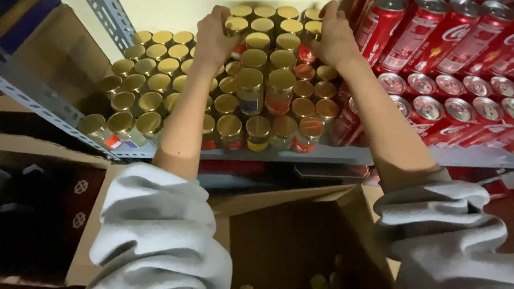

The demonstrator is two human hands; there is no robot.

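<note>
Gold-lidded jars (251, 85) stacked on shelf (332, 155), both hands gripping top-row jars, red cans (444, 107) beside, open carton (300, 241) below.

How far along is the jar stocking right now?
Done: many gold-lidded jars stand packed on the shelf. In hand: left hand and right hand press jars at the back rows. Left: a few lids show in the open cardboard box.

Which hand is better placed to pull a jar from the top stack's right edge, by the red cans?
Right, probably. The right hand already rests on that edge's gold-lidded jars; the left hand grips the stack's far side.
</note>
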